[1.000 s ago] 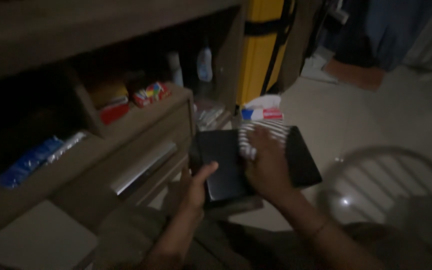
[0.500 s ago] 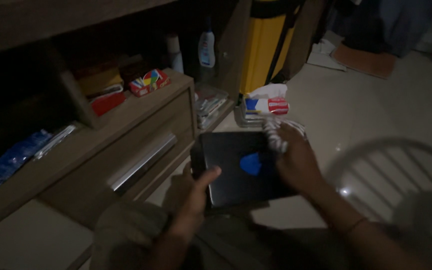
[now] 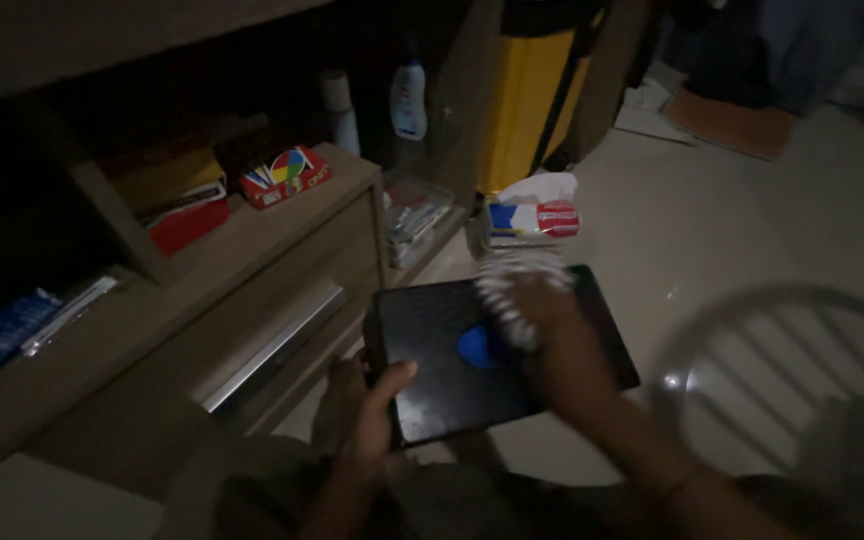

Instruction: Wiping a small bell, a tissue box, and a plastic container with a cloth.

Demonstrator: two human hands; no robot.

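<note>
Flat glossy black rectangular device (image 3: pixel 452 360): your left hand (image 3: pixel 367 415) clasps its near-left corner; long axis runs rightward under your right hand (image 3: pixel 552 340), which grips a striped cloth (image 3: pixel 512 290).

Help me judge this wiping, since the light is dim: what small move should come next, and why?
Probably sweep the striped cloth toward the near left corner of the black box. The right hand presses the cloth on the far middle of the lid, beside a blue mark, while the left hand grips that near corner, which the cloth is not covering.
</note>
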